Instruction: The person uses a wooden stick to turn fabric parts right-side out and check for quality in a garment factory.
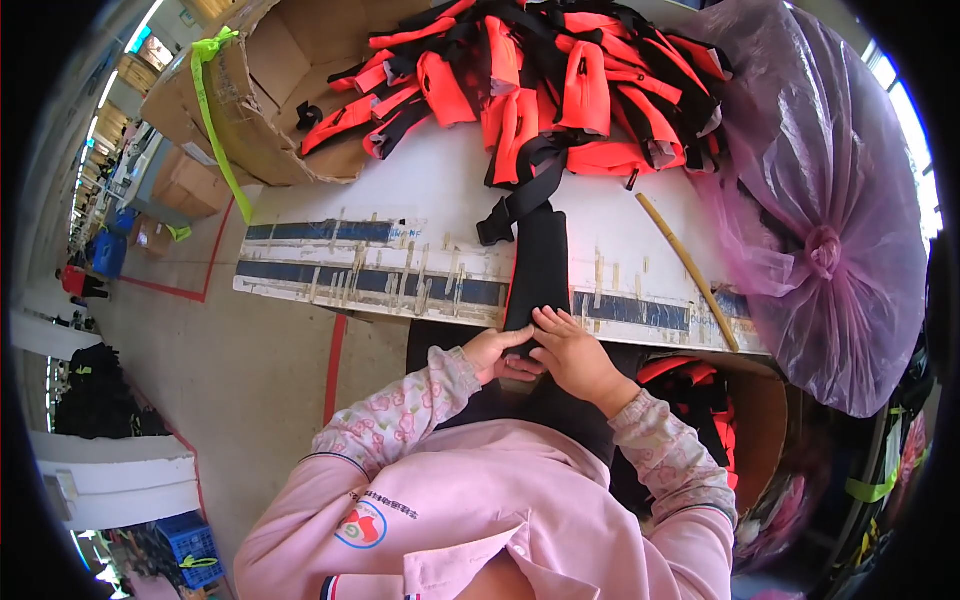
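Note:
A flat black padded strap piece (541, 258) with a thin orange edge lies across the table's front edge, pointing toward me. Webbing with a black plastic buckle (495, 226) extends from its far end. My left hand (490, 354) grips the near end from the left, thumb on top and fingers beneath. From the right, my right hand (580, 362) also closes on that end, its fingers over the top face. Both hands nearly touch each other. Part of the near end is hidden by the fingers. Beyond it, several orange-and-black pieces (586, 90) form a heap.
The white table (420, 185) has worn tape along its front. An open cardboard box (225, 105) with a neon strap stands left; a tied purple plastic bag (830, 200) bulges at the right. A wooden stick (688, 268) lies nearby. Below, another box (760, 425) holds orange-and-black pieces.

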Tool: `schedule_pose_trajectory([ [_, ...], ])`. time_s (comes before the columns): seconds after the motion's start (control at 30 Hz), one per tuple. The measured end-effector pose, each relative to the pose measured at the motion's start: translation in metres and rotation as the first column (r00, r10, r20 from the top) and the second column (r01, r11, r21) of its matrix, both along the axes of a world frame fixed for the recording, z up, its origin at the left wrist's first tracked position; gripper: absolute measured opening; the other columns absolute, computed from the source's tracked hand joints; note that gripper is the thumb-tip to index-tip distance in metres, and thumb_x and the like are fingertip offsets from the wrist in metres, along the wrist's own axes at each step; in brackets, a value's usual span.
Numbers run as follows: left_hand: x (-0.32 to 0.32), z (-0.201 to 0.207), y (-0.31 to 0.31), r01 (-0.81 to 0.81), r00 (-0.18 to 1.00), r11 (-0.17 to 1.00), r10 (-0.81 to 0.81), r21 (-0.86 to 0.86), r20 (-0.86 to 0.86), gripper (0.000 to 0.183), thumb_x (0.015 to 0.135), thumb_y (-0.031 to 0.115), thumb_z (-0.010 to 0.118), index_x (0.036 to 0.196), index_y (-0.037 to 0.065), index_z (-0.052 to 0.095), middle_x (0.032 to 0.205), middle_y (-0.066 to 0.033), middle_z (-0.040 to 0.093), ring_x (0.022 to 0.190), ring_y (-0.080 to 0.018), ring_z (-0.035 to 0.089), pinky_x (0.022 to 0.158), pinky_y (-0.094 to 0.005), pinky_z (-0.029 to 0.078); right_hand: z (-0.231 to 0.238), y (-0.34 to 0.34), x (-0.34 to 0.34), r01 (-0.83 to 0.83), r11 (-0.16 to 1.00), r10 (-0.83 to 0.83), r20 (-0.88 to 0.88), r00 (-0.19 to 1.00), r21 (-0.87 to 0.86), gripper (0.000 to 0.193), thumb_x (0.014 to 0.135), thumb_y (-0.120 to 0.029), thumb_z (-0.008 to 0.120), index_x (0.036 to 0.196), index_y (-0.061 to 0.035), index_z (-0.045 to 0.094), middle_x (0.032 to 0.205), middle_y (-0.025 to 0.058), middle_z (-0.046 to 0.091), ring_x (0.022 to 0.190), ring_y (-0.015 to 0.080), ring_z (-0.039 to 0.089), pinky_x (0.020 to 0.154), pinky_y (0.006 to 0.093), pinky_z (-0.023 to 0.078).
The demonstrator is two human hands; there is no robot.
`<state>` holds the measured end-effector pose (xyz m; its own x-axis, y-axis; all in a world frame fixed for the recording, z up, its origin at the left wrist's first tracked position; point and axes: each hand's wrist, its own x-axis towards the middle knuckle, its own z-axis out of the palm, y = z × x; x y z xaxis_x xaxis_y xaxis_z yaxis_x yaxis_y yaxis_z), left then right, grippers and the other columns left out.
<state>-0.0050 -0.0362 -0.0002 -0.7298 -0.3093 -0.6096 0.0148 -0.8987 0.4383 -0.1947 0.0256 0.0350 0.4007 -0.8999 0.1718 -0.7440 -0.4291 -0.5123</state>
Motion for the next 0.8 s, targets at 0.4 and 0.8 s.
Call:
schedule_pose_trajectory([
  [0.4, -0.014, -0.041, 0.015, -0.015, 0.978, 0.969, 0.065, -0.246, 0.196, 0.025, 0.091, 0.015, 0.053, 0.108, -0.003, 0.053, 0.083, -0.0174, 0.065, 0.066, -0.0255, 0.066, 0.059, -0.0335, 0.056, -0.028, -0.114, 0.02, 0.275, 0.929, -0.314, -0.134, 0.94, -0.246, 0.074, 0.086, -0.048, 0.048, 0.131, 0.0095, 0.034, 0.139, 0.024, 0.032, 0.132, 0.0341, 0.029, 0.109, 0.0416, 0.022],
  [0.8, -0.012, -0.048, 0.03, -0.059, 0.984, 0.955, 0.105, -0.289, 0.144, 0.028, 0.09, 0.018, 0.056, 0.105, -0.005, 0.054, 0.083, -0.0121, 0.063, 0.076, -0.0248, 0.065, 0.065, -0.0336, 0.055, -0.01, -0.101, 0.028, 0.549, 0.835, -0.52, 0.291, 0.803, -0.025, 0.07, 0.081, -0.032, 0.064, 0.131, 0.0058, 0.035, 0.133, 0.0285, 0.039, 0.12, 0.0393, 0.042, 0.099, 0.0415, 0.036],
])
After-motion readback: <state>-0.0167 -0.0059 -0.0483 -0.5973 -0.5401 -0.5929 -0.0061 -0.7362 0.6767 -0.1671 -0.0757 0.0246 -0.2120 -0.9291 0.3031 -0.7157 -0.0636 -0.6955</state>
